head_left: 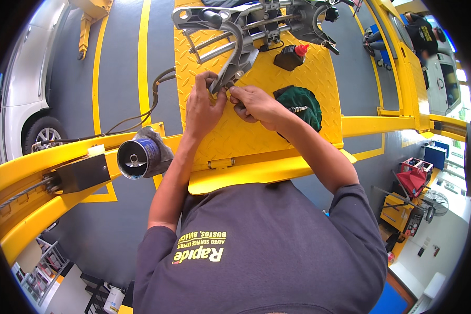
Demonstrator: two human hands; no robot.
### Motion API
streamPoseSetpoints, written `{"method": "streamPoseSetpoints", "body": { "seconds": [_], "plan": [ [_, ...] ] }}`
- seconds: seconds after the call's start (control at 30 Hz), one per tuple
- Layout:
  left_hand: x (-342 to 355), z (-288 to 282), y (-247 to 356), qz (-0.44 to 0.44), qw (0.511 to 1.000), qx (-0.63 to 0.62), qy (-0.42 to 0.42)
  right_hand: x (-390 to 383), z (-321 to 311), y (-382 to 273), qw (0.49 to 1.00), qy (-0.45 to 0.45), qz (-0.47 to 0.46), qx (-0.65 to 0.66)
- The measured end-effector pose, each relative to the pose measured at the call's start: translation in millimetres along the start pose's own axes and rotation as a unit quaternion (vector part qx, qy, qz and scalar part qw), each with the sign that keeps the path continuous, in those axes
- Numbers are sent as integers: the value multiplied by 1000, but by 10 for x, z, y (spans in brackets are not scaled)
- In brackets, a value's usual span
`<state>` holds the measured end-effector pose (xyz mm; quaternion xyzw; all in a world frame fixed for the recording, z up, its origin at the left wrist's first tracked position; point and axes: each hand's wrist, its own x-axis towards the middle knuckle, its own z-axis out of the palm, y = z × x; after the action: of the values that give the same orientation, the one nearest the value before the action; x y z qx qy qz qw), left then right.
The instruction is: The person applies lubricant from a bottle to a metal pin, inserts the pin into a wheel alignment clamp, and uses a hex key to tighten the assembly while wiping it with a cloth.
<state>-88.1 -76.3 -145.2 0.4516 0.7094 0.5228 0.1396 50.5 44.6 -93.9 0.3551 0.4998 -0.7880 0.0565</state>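
Observation:
A grey metal clamp frame (238, 44) with smooth guide rods and a threaded rod lies across the far part of a yellow tread-plate platform (267, 138). My left hand (204, 110) grips the frame's near arm tip, thumb and fingers on either side of it. Just to the right, my right hand (256, 107) is closed in a pinch at the same tip; whatever its fingers hold is hidden. By my right forearm lies a dark green cloth (310, 99) with a small silver metal part (298, 109) on it. Beyond that stands a black bottle (289, 58) with a red cap.
An open blue can (147, 152) in a plastic bag stands left of my left forearm. Yellow lift arms (136, 141) flank the platform, with dark hoses (154, 99) at the left. A white car (23, 83) is far left; another person (421, 36) is far right.

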Motion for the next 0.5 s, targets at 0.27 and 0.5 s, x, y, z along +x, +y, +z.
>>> {"method": "streamPoseSetpoints", "body": {
  "seconds": [0.27, 0.5],
  "plan": [
    [-2, 32, -1, 15, 1000, -11, 8, -23, 23, -6, 1000, 18, 2, 4],
    [-20, -16, -20, 23, 999, -37, 15, -211, 73, 41, 1000, 23, 19, 6]
  ]
}}
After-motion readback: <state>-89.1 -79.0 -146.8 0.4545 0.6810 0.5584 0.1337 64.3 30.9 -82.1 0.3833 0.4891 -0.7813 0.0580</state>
